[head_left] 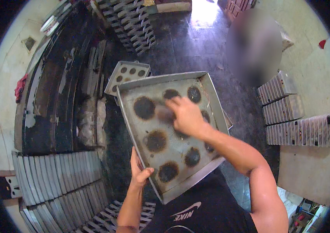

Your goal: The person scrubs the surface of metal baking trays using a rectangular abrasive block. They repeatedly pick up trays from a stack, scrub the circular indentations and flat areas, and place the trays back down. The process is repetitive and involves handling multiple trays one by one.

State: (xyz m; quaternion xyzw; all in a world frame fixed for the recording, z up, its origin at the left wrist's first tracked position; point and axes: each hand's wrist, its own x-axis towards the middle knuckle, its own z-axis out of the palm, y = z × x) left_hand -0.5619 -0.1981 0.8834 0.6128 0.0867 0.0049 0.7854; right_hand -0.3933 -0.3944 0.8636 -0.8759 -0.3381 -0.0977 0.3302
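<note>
Black shirt fabric (219,194) fills the bottom of the view, with the metal tray (172,151) just beyond it, held tilted in front of the person. The left hand (138,173) is closed on the tray's left wall, thumb over the rim. The right hand (186,114) is over the tray's interior, fingers bent and blurred; a brownish smear shows beneath them, but I cannot tell whether it grips something.

Work on the tray's surface looks unfinished: dark round patches mark its bottom in rows, and none visible looks cleared. How much has been done cannot be judged. The right hand and forearm cover some patches.

Behind the far left corner sits a second tray (128,75), similarly spotted and partly hidden by the first. Crisscrossed metal pieces (134,29) are piled farther off, and grey stacks (48,178) stand at lower left. Stacked clear containers (304,130) line the right wall, near another person (254,46), blurred. Nothing visible blocks the hands; the second tray is the nearest obstacle.
</note>
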